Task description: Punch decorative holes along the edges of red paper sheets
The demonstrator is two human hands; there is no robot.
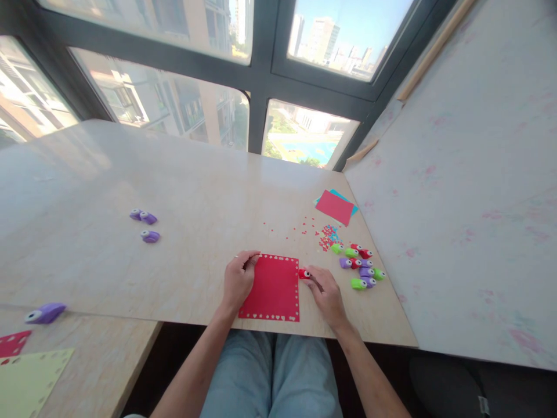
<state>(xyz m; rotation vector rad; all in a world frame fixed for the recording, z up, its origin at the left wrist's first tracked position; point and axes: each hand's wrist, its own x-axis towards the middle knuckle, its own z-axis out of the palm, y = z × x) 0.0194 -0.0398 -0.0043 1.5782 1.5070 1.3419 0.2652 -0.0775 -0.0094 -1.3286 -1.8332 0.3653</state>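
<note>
A square sheet of red paper (275, 289) lies flat near the table's front edge. Small shapes are punched along its top, right and bottom edges; much of its left edge is behind my hand. My left hand (240, 280) pinches the paper at the upper left corner. Between the fingers of my right hand (324, 290) is a small red craft punch (304, 273), right at the paper's right edge. Whether the paper sits in the punch's slot I cannot tell.
Several green, purple and red punches (359, 264) cluster at the right, beside a pile of paper confetti (329, 235). Behind them are stacked coloured sheets (335, 207). Purple punches (148, 217) lie to the left. A pale yellow punched sheet (32, 380) is at the lower left.
</note>
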